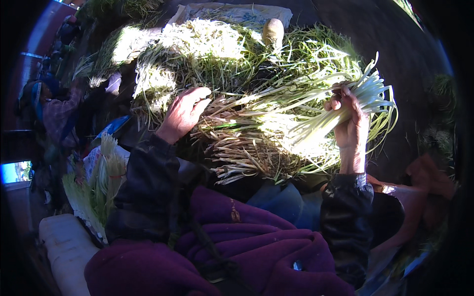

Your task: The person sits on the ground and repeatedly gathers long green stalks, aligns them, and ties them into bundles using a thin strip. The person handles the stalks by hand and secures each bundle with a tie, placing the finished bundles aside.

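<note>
My right hand [351,116] grips a bunch of pale leafy stalks [364,92], probably chives. Their white cut-looking ends fan out at the upper right, and the other part hangs down to the left over the pile. Beneath and beside it lies a heap of long stalks [259,144] with brownish ends pointing left. My left hand [185,113] hovers at the left side of this heap, near the brown ends. Its fingers are half bent with a gap between thumb and forefinger, and nothing shows in them.
Behind the heap lies a larger pile of loose green stalks [200,55], with a shoe-like tan object [273,33] among them. A printed sack [237,14] lies beyond. Tied bundles [107,174] stand at left by a white container [66,248]. Another person [61,111] sits at far left.
</note>
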### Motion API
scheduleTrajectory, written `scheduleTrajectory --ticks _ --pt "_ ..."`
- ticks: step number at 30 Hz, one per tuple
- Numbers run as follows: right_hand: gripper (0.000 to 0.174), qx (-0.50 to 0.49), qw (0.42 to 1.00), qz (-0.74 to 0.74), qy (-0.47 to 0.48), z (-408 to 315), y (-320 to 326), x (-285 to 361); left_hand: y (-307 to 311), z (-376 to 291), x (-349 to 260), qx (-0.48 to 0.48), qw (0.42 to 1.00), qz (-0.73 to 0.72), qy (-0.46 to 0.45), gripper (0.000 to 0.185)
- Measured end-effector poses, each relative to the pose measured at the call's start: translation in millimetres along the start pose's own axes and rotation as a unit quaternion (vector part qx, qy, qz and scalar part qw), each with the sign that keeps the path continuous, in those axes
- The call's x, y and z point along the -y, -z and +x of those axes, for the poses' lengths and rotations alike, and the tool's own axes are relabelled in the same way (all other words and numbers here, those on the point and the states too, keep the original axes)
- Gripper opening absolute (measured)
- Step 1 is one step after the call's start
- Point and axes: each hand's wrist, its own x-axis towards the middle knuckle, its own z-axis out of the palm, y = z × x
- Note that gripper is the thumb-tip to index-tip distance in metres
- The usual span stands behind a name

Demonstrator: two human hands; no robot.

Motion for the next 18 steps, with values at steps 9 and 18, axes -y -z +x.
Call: scheduleTrajectory --ticks 9,18 --pt "0.046 0.039 0.992 -0.084 -0.084 -8 -3 -5 -38 72 -141 0.356 0.831 -0.426 0.041 0.041" --pt "0.032 -0.035 0.991 -0.113 -0.058 -9 -10 -11 -65 66 -136 0.320 0.730 -0.599 0.078 0.036"
